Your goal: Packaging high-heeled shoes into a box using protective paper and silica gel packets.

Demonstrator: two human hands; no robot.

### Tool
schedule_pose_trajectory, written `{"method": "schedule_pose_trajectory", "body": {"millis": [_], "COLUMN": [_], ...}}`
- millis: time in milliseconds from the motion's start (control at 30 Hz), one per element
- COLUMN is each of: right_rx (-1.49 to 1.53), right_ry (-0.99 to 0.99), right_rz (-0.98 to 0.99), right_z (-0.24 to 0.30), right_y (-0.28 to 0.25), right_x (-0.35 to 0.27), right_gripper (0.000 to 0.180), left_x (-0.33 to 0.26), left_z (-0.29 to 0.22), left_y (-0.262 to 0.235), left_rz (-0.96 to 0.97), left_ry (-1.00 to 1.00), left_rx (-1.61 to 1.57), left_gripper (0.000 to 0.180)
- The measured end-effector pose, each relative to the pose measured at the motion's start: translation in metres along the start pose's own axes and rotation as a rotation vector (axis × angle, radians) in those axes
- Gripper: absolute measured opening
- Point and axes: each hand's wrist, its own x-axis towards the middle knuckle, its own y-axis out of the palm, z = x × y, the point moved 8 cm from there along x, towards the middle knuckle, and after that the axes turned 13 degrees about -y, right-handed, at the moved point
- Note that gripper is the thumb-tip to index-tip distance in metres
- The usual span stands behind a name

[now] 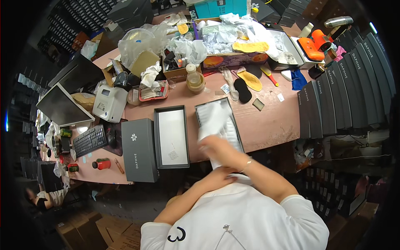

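While blurred, right hand on tissue paper

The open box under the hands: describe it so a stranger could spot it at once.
Start at the pink table and go to its near edge, where three dark boxes lie in a row. The open box is the rightmost, beside the empty open tray. Only it holds white tissue paper, with the right hand on it.

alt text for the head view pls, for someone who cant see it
Seen from above, a person in a white top works at a cluttered pink table, both hands on white wrapping paper in an open dark shoe box: right hand blurred above it, left hand nearer the body. Beside it lie an empty box and a grey lid.
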Motion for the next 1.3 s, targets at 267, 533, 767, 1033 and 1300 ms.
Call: {"method": "schedule_pose_trajectory", "body": {"millis": [267, 533, 767, 1033, 1300], "right_rx": [-0.369, -0.539, 0.779, -0.247, -0.076], "right_ry": [0.181, 0.338, 0.388, 0.021, -0.164], "right_rz": [-0.022, 0.236, -0.052, -0.181, 0.071], "right_z": [-0.054, -0.158, -0.063, -0.008, 0.024], "right_y": [-0.007, 0.064, 0.029, -0.04, 0.075], "right_x": [-0.046, -0.07, -0.049, -0.005, -0.025], "right_gripper": [0.031, 0.021, 0.03, 0.04, 0.041], "left_x": [-0.015, -0.022, -0.046, -0.069, -0.052], "left_z": [0.166, 0.089, 0.049, 0.09, 0.133], "left_y": [-0.077, -0.076, -0.048, -0.096, -0.084], "left_rz": [-0.954, -0.958, -0.623, -1.05, -0.748], "left_ry": [-0.402, -0.121, -0.1, -0.101, -0.168], "left_rx": [-0.893, -0.759, -0.574, -1.254, -1.616], "left_gripper": [0.061, 0.064, 0.115, 0.044, 0.042]}}
